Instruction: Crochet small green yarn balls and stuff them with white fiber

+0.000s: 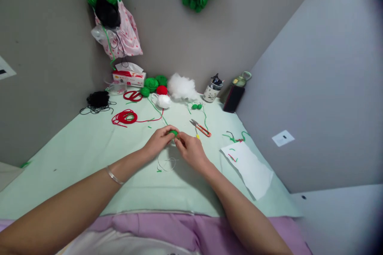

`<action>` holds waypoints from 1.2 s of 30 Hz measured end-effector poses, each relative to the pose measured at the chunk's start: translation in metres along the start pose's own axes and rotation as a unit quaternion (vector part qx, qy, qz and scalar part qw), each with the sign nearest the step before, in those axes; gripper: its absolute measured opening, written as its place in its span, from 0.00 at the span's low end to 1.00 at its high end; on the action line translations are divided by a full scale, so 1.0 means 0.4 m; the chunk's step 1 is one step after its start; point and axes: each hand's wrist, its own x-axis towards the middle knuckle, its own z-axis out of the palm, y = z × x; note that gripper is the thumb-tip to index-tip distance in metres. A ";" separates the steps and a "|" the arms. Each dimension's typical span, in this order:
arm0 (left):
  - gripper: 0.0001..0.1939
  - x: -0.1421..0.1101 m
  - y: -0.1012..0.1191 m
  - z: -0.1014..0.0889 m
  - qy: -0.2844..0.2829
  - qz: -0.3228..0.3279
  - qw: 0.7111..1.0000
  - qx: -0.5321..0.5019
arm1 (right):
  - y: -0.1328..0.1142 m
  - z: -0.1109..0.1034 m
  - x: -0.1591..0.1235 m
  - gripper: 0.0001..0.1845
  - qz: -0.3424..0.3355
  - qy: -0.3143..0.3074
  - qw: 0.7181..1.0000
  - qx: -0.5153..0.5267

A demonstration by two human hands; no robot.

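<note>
My left hand (159, 142) is closed around a small green crocheted piece (173, 132) near the middle of the table. Against the same piece, the fingertips of my right hand (192, 150) are pinched; whether they also hold a hook or needle is hidden. A green strand runs from the piece back toward the yarn balls. Just beyond my right hand, a thin tool with a yellow end (198, 136) shows beside orange-handled thread snips (202, 128). Thin pale loops of thread (166, 163) lie below my hands.
Green yarn balls (151, 84), a red ball (162, 90), a white ball (163, 101) and white stuffing (182, 87) line the back. Red yarn (125, 117) and black yarn (98, 99) lie left. At right are white paper (251, 170), a phone (233, 99) and a pen cup (212, 91).
</note>
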 end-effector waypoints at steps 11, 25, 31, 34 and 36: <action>0.18 -0.014 0.021 -0.009 -0.071 -0.015 0.997 0.011 | 0.026 -0.031 0.020 0.12 0.045 0.014 0.998 0.033; 0.08 -0.004 0.000 -0.003 0.005 0.023 0.997 0.080 | -0.007 0.004 -0.008 0.08 0.027 -0.022 0.995 0.099; 0.08 -0.001 0.019 -0.019 0.017 0.001 0.999 0.027 | 0.006 -0.053 0.015 0.08 -0.028 0.046 0.994 0.096; 0.09 -0.004 0.016 -0.015 0.009 -0.019 1.000 -0.009 | -0.003 -0.076 0.015 0.13 -0.044 0.017 0.975 0.218; 0.10 -0.007 0.013 -0.010 -0.005 -0.033 0.999 -0.035 | -0.006 -0.078 0.013 0.13 -0.028 -0.021 0.952 0.304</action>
